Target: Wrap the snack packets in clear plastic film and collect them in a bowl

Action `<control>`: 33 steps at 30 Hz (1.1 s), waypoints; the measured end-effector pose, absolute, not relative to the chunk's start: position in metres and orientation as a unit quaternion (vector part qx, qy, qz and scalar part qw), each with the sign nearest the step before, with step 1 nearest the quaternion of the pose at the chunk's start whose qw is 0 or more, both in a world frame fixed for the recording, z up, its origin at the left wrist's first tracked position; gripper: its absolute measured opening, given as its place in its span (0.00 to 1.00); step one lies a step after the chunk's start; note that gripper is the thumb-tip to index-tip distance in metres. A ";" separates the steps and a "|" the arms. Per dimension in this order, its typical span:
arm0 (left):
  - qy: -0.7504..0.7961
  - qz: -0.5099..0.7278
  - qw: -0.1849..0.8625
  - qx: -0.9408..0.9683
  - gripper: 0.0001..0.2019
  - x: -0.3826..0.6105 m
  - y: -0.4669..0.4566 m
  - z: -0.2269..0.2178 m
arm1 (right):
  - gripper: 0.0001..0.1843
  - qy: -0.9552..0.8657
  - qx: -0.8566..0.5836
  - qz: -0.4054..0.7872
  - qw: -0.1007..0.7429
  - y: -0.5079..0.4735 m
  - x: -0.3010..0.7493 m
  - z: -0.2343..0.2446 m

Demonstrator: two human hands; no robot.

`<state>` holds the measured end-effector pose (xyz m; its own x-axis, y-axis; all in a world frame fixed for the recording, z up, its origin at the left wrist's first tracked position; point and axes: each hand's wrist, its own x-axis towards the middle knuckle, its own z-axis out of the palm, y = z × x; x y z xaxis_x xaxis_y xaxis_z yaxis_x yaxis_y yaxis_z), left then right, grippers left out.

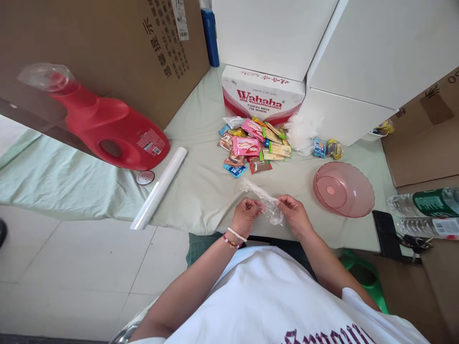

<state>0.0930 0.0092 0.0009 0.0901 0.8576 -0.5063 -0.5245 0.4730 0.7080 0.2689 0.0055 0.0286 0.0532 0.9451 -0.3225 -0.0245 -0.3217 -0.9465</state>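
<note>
Between my two hands is a crumpled piece of clear plastic film, its gathered upper end lying towards the snacks. My left hand, with beaded bracelets at the wrist, pinches its left side. On the right side, the thumb and fingers of my right hand are closed on the same film. Past the hands lies a pile of wrapped snacks in pink, yellow, brown and blue packets. A fluffy heap of clear plastic touches the pile's right side. The pink translucent bowl stands to the right of my right hand.
A white roll lies slanted at the left, beside a red jug with plastic over its cap. A Wahaha carton backs the snacks. Two small packets sit behind the bowl. Water bottles and a black phone-like object are at right.
</note>
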 end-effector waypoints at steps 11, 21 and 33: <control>0.453 0.487 0.732 0.150 0.18 0.082 0.019 -0.003 | 0.22 -0.336 -0.591 0.564 0.469 0.001 0.270 0.023; 0.539 0.526 0.618 0.225 0.18 0.087 0.024 -0.004 | 0.22 -0.330 -0.591 0.557 0.482 -0.003 0.275 0.020; 0.592 0.505 0.551 0.301 0.22 0.070 0.038 -0.006 | 0.26 -0.245 -0.623 0.564 0.484 -0.004 0.299 0.017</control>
<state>0.0702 0.0378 -0.0061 -0.2118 0.9127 -0.3494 -0.2001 0.3095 0.9296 0.2989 -0.0035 0.0167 0.2435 0.8509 -0.4654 -0.2408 -0.4118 -0.8789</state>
